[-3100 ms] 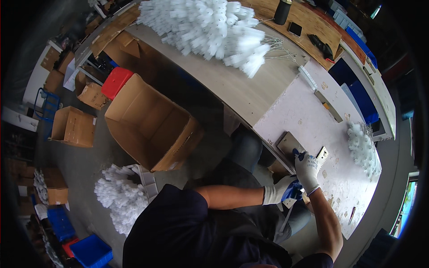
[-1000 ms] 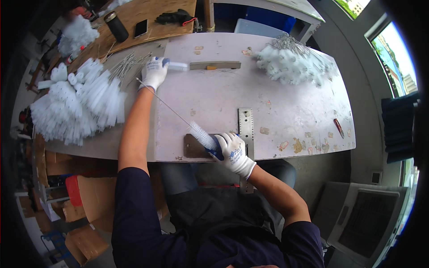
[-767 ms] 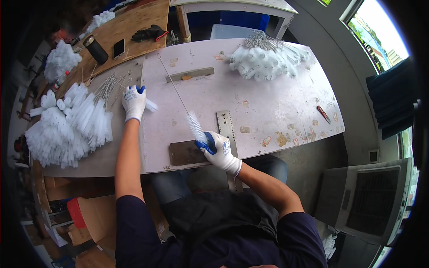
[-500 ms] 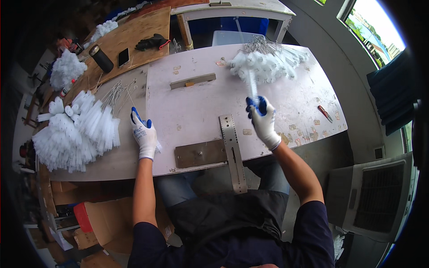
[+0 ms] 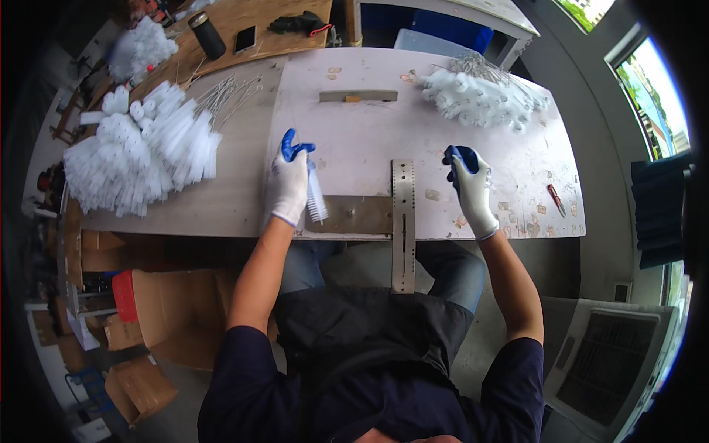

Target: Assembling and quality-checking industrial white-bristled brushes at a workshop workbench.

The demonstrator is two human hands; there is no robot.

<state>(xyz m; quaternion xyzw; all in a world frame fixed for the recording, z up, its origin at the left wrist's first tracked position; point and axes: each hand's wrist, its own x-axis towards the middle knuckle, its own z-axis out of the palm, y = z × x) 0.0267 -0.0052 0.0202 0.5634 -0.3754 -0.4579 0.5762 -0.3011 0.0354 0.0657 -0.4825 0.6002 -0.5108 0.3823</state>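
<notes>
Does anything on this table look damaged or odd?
Yes: the pale tabletop has brownish blotches at the right, near the red-handled tool, so its surface looks worn; whether stains or chips, I can't tell.

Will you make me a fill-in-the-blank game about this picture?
1. The left hand, gloved in white and ____, holds a white bristle brush.
2. The black cylindrical bottle is to the ____ of the flat black phone.
3. The small red-handled tool lies on the ____ half of the pale wide tabletop.

Missing words: blue; left; right.
</notes>
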